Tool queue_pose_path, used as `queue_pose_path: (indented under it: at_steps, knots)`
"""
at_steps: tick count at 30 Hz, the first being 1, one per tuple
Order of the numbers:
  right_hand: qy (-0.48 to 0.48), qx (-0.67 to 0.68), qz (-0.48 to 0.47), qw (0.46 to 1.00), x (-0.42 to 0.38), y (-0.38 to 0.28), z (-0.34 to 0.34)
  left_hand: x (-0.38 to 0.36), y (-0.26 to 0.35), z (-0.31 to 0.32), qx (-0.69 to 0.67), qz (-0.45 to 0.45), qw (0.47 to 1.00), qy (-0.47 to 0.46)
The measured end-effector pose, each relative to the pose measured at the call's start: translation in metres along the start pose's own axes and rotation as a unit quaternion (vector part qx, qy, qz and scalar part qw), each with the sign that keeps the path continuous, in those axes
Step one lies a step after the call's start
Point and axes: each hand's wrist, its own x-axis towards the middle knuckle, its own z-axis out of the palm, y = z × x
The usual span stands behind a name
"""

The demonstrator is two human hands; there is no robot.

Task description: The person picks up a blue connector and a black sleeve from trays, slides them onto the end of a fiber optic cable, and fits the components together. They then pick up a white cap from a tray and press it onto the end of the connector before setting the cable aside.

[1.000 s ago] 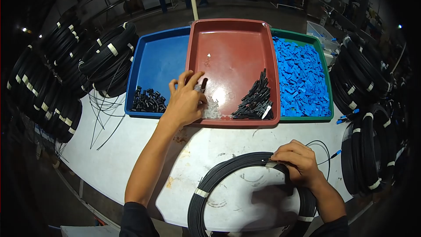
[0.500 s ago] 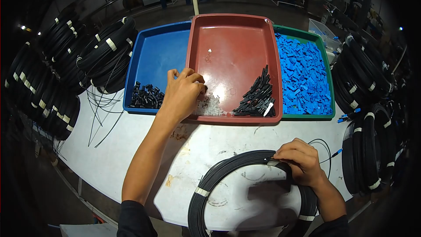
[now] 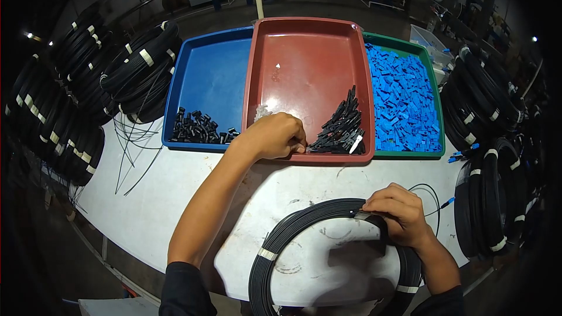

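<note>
My left hand (image 3: 276, 135) is over the front of the red tray (image 3: 252, 82), its fingers pinched together near the bottom wall. Small translucent pieces (image 3: 261, 111) show just behind it, partly covered. Close to its fingertips lies a pile of slim black plastic parts (image 3: 341, 126). What the fingertips hold, if anything, is too small to make out. My right hand (image 3: 399, 213) is closed at the top right of a coil of black cable (image 3: 287, 225), pinching the cable there. White tape bands the coil, which lies at the front of the table.
A blue tray (image 3: 213, 70) at left holds short black cylindrical parts (image 3: 196, 127). The green tray (image 3: 440, 123) at right is filled with blue connector pieces (image 3: 404, 99). Taped cable coils are stacked at left (image 3: 140, 76) and right (image 3: 492, 199). A blue-tipped cable end (image 3: 448, 202) lies beyond my right hand.
My left hand has moved right and toward me inside the red tray, from the translucent pieces toward the black parts. My right hand stays on the coil.
</note>
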Motion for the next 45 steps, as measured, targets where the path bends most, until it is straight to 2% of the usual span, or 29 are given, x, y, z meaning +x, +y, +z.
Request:
queue_pose_path:
  at_steps: [4, 6, 9, 13, 16, 18, 19, 22, 26, 28, 29, 35, 45]
  knots:
    - [-0.001, -0.002, -0.003, 1.0, -0.001, 0.001, -0.001, 0.0, 0.006, -0.008, 0.05, -0.042, 0.998, -0.025]
    - [-0.004, 0.003, -0.007, 1.0, 0.0, 0.001, -0.001, -0.001, 0.015, -0.009, 0.139, -0.029, 0.99, 0.019]
    - [-0.004, -0.002, -0.009, 1.0, 0.0, 0.001, -0.001, 0.004, 0.012, 0.001, 0.059, 0.018, 0.998, 0.025]
    - [-0.002, 0.0, -0.01, 1.0, 0.0, 0.001, 0.0, 0.008, 0.009, 0.007, 0.061, 0.022, 0.997, 0.03]
    - [-0.009, -0.002, -0.008, 1.0, 0.0, 0.001, -0.001, 0.005, 0.008, 0.004, 0.072, 0.012, 0.997, 0.019]
    - [-0.007, 0.001, -0.009, 1.0, 0.0, 0.001, -0.001, -0.001, 0.01, -0.004, 0.181, 0.028, 0.983, 0.016]
    - [-0.007, 0.001, -0.008, 1.0, 0.0, 0.001, -0.001, -0.005, 0.01, -0.007, 0.18, 0.028, 0.983, 0.016]
    - [-0.011, 0.002, -0.004, 1.0, -0.001, 0.001, -0.002, -0.018, 0.008, -0.021, 0.237, 0.035, 0.969, 0.058]
    - [-0.012, 0.005, -0.004, 1.0, 0.001, -0.001, -0.002, -0.027, -0.008, -0.041, 0.172, -0.033, 0.977, 0.125]
    - [-0.012, 0.007, -0.003, 1.0, 0.001, -0.001, -0.002, -0.029, -0.013, -0.046, 0.28, -0.067, 0.939, 0.189]
    - [-0.01, 0.005, -0.002, 1.0, 0.001, -0.001, -0.002, -0.029, -0.016, -0.047, 0.324, -0.071, 0.925, 0.185]
    - [-0.008, 0.005, 0.001, 1.0, 0.001, -0.001, -0.001, -0.028, -0.014, -0.028, 0.349, -0.104, 0.919, 0.152]
    - [-0.004, 0.008, 0.001, 1.0, 0.002, -0.001, -0.001, -0.032, 0.0, -0.03, 0.296, -0.122, 0.943, 0.092]
